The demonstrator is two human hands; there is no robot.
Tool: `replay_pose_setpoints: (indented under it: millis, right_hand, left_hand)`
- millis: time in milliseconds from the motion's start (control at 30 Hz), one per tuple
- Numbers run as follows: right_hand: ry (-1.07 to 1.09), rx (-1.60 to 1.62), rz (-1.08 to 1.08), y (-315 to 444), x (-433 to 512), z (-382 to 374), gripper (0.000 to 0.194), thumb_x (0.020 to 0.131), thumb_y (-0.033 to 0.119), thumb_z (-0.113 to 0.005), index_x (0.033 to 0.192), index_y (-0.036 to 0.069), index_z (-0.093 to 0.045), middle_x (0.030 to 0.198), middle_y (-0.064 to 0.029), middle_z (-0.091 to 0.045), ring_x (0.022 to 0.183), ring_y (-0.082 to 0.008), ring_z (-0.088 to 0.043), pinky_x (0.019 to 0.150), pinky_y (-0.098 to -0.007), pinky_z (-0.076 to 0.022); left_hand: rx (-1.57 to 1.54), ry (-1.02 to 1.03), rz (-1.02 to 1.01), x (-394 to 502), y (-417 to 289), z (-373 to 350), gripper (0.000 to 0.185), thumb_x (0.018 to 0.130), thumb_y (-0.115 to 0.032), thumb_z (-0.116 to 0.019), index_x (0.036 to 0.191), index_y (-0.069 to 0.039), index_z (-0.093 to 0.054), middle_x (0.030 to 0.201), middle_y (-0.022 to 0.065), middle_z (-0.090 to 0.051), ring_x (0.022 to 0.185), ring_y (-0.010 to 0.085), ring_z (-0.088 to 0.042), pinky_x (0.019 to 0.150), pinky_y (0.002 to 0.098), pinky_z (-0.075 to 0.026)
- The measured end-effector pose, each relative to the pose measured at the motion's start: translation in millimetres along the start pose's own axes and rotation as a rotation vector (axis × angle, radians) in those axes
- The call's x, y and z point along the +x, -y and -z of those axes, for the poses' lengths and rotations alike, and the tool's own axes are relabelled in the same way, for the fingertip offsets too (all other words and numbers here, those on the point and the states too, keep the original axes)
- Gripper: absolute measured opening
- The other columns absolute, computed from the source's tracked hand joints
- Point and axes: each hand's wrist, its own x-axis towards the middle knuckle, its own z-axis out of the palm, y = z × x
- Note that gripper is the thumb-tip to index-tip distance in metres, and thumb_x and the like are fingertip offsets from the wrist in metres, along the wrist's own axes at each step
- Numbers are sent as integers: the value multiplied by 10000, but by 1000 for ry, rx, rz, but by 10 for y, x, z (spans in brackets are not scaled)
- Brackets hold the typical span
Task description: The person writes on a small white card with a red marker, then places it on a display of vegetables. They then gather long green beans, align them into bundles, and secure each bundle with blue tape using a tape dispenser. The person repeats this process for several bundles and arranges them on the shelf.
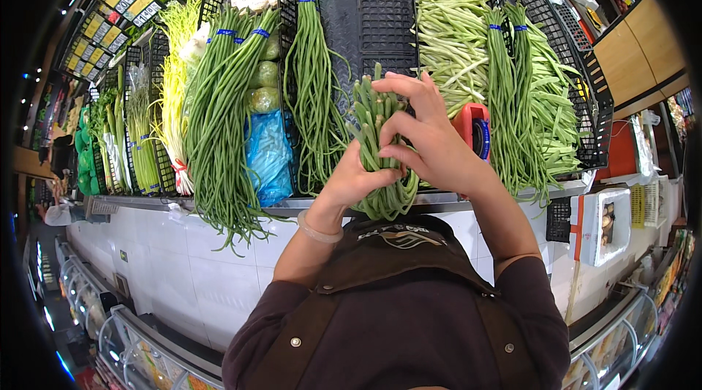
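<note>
In front of my apron, my left hand (364,176) is wrapped around a bundle of green yardlong beans (386,192). The cut-looking ends point up and away from me, and the lower part of the bundle bends in a loop. My right hand (422,124) curls over the upper part from the right, thumb and fingers against the beans. No blue tape shows on this bundle. Just right of my right hand stands a red tape dispenser (469,121) with a blue roll. A taped bunch of yardlong beans (312,77) lies left of the held bundle.
More taped yardlong beans (225,94) hang over the stand's front edge, near a blue plastic bag (269,154). Pale green beans (452,33) fill the area behind my right hand. Black crates (386,11) divide the display. A white foam box (603,225) stands at right.
</note>
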Motion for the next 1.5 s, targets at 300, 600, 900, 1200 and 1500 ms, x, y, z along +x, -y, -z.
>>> replay_pose_setpoints:
  millis: [300,600,900,1200,1500]
  right_hand:
    - [-218,295,-75,-146,-35,-28,228,872,124,-726,1021,52,-569,1395,-158,-461,1278,-322,-472,1081,-436,-362]
    - [-135,780,2,-157,-50,-14,1096,711,352,-875,1561,96,-232,1536,-178,-371,1349,-312,-463,1093,-471,-386]
    - [-96,480,108,-3,100,310,867,674,269,-892,1412,28,-505,1338,-129,-615,1243,-293,-588,1060,-427,-439]
    - [-47,235,289,55,441,822,781,631,278,-870,1312,4,-605,1237,-127,-687,1098,-283,-683,929,-367,-534]
    - [-255,591,404,233,713,850,971,642,384,-877,1465,72,-466,1412,-162,-557,1213,-272,-603,1019,-392,-478]
  left_hand:
    - [78,69,-43,45,-44,-111,447,755,-61,-756,1155,-25,-559,928,24,-633,851,120,-623,790,285,-516]
    - [401,9,-225,-40,-230,-239,356,803,-152,-824,1081,-10,-653,977,47,-695,878,126,-652,801,296,-531]
    - [413,97,-409,54,-364,-284,554,757,35,-755,1258,14,-517,1147,106,-631,1026,191,-642,866,330,-554]
    - [553,154,-556,265,-811,-476,488,797,34,-724,1253,33,-551,1108,100,-648,1006,186,-644,847,324,-543]
    - [507,175,-713,371,-1089,-692,525,813,-33,-739,1290,6,-522,1096,58,-641,959,121,-633,819,286,-534]
